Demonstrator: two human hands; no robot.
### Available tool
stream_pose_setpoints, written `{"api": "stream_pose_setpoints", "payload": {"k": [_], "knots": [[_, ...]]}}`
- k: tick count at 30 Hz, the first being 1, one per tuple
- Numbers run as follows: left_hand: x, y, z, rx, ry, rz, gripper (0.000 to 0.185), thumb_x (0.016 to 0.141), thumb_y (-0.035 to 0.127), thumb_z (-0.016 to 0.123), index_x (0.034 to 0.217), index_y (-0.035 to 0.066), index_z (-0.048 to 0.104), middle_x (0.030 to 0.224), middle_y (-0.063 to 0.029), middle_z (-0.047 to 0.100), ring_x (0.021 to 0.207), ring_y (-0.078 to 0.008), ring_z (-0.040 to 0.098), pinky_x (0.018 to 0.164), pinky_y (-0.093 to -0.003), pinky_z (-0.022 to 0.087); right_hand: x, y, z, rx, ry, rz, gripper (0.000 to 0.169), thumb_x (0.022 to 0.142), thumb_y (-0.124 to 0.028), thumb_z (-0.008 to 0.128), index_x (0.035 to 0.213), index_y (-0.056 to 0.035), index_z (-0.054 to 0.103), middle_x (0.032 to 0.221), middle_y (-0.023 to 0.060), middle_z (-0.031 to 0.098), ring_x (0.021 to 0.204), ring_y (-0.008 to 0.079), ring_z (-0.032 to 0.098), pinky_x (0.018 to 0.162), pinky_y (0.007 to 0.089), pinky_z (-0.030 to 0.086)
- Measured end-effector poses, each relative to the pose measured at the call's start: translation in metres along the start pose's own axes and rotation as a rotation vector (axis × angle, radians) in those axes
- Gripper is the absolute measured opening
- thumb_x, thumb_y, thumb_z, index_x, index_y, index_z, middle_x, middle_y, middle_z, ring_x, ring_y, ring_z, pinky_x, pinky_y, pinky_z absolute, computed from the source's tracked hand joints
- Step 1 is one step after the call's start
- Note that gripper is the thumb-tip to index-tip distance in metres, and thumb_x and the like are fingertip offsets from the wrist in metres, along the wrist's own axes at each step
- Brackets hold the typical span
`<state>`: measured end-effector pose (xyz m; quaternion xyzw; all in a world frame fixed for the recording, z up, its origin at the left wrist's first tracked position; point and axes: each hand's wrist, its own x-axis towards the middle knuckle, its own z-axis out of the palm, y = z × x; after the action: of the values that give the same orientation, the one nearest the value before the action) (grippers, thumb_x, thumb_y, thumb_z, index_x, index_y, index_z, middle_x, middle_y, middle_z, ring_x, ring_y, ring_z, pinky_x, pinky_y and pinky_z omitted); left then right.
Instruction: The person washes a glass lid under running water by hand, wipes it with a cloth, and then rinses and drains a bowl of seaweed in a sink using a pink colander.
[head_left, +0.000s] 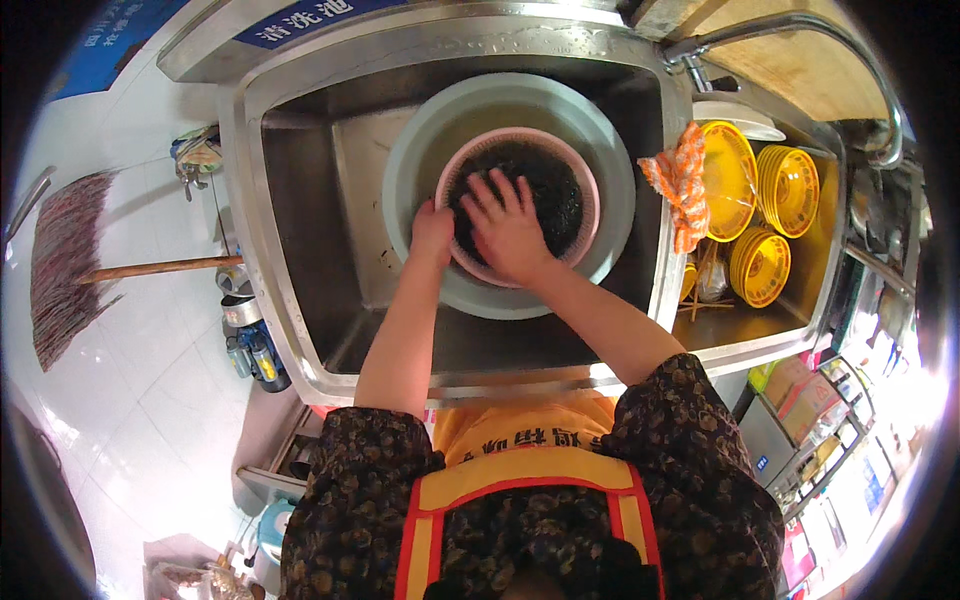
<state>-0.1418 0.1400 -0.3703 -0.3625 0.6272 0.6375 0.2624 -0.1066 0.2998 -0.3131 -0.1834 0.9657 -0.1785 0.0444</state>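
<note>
A pink plastic strainer basket (592, 196) holding dark, wet, stringy food sits inside a larger pale green basin (616, 150) in a steel sink (300, 225). My left hand (433, 234) grips the basket's left rim, its thumb upward and its fingers partly hidden. Over the lower left part of the dark food, my right hand (508, 225) is spread, palm down and slightly blurred, holding nothing. Whether its fingertips touch the food is hard to tell.
An orange and white cloth (681, 187) hangs on the divider at right. Yellow bowls (787, 191) and chopsticks (701, 304) lie in the second compartment. A curved faucet (795, 22) stands at the upper right. A broom (71, 262) is at the left.
</note>
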Motion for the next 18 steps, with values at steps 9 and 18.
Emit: {"api": "stream_pose_setpoints", "payload": {"k": [9,18], "knots": [[0.003,-0.018,-0.006,-0.142,-0.187,-0.437,0.044,0.068,-0.013,0.048,0.110,-0.002,0.048,0.089,-0.0155,0.049,0.076,-0.0330,0.055,0.061,-0.0515,0.053,-0.066,0.023,-0.045,0.138,0.100,0.177,0.045,0.077,-0.003,0.063,0.122,-0.0062,0.061,0.145,0.0175,0.043,0.136,0.0420,0.035,0.112,0.0521,0.032],[-0.050,0.010,-0.025,-0.174,-0.147,-0.330,0.054,0.068,-0.015,0.045,0.118,0.006,0.045,0.100,-0.0171,0.047,0.084,-0.0375,0.055,0.068,-0.0602,0.055,-0.090,0.042,-0.083,0.250,0.322,0.506,0.063,0.085,-0.007,0.062,0.143,-0.0042,0.038,0.146,0.0228,0.039,0.133,0.0425,0.038,0.112,0.0478,0.033]]}}
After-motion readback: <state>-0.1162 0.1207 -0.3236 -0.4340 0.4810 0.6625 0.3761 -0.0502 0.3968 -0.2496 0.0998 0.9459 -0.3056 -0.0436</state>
